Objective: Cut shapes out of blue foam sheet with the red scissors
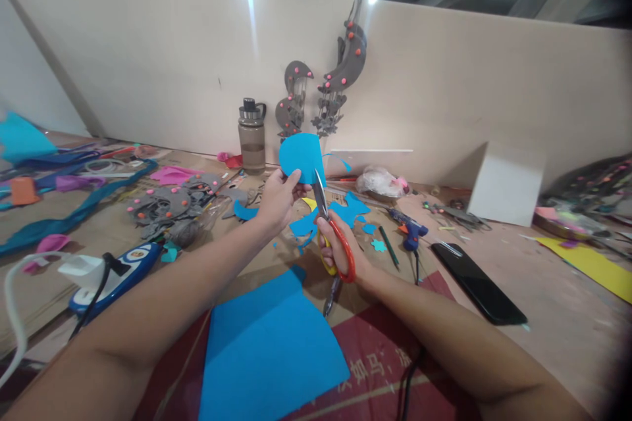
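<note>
My left hand [278, 200] pinches the lower edge of a rounded blue foam piece [300, 155] and holds it up above the table. My right hand [340, 251] grips red and yellow handled scissors [330, 227], whose blades point up and meet the piece's right edge. A thin blue strip [340, 160] curls off the piece to the right. Below my arms a large blue foam sheet [269, 348] lies flat. Blue offcuts [345, 210] lie on the table behind the scissors.
A black phone [476, 283] and a blue glue gun [409, 230] lie to the right. A water bottle [251, 136] stands by the wall. Grey decorated foam shapes [170, 204] lie at left, a power strip [118, 273] nearer me, yellow sheet [592, 266] far right.
</note>
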Demonstrator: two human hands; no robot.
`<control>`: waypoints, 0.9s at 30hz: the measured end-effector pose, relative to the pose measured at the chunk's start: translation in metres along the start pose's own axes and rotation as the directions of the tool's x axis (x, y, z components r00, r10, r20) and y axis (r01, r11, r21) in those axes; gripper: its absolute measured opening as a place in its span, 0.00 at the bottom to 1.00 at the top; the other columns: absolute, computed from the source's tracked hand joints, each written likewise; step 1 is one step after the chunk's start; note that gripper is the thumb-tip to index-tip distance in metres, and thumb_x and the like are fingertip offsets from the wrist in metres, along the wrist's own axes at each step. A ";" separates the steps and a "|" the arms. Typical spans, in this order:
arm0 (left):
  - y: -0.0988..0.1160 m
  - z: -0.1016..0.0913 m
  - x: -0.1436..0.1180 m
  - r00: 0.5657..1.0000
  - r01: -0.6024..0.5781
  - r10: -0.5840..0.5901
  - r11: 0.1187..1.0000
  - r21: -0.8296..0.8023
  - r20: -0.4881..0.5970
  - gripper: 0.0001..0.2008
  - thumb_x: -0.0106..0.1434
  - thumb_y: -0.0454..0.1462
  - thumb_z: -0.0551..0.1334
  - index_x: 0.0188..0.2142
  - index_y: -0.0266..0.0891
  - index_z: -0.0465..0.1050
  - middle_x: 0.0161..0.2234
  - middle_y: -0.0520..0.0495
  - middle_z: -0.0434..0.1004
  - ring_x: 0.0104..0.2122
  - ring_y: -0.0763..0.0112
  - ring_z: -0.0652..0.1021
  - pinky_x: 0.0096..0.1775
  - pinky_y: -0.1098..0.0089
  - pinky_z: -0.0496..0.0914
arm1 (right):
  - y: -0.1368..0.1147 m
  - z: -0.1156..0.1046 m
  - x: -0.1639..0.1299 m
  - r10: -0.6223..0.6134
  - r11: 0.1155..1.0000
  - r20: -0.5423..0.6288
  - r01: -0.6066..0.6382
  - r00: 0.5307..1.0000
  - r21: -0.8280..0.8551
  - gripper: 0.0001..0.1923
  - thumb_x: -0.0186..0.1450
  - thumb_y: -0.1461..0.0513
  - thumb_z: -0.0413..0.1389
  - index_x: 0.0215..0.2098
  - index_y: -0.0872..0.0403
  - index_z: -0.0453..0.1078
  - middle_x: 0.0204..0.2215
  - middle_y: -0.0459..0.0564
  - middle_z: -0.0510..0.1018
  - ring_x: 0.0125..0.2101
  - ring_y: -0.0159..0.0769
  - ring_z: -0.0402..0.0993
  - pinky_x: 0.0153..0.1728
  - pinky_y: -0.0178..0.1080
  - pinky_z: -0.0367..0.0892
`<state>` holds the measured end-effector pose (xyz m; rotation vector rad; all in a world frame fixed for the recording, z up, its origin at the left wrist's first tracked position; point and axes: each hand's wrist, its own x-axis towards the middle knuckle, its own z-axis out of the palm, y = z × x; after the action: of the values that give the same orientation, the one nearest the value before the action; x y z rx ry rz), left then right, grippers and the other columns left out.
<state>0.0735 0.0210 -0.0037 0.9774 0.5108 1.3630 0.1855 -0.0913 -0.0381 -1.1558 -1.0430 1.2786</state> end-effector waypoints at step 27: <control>0.016 0.002 0.000 0.998 0.059 -0.061 0.991 0.116 0.010 0.09 0.63 0.37 0.68 0.35 0.36 0.69 0.26 0.47 0.80 0.22 0.72 0.80 0.28 0.73 0.74 | -0.003 -0.006 0.001 -0.119 0.988 0.123 0.130 0.985 -0.084 0.23 0.66 0.41 0.56 0.38 0.48 0.57 0.21 0.36 0.60 0.17 0.26 0.56 0.16 0.30 0.56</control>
<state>0.0659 0.0196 0.0103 1.0566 0.6096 1.2832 0.1918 -0.0907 -0.0357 -1.0759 -1.2528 1.2224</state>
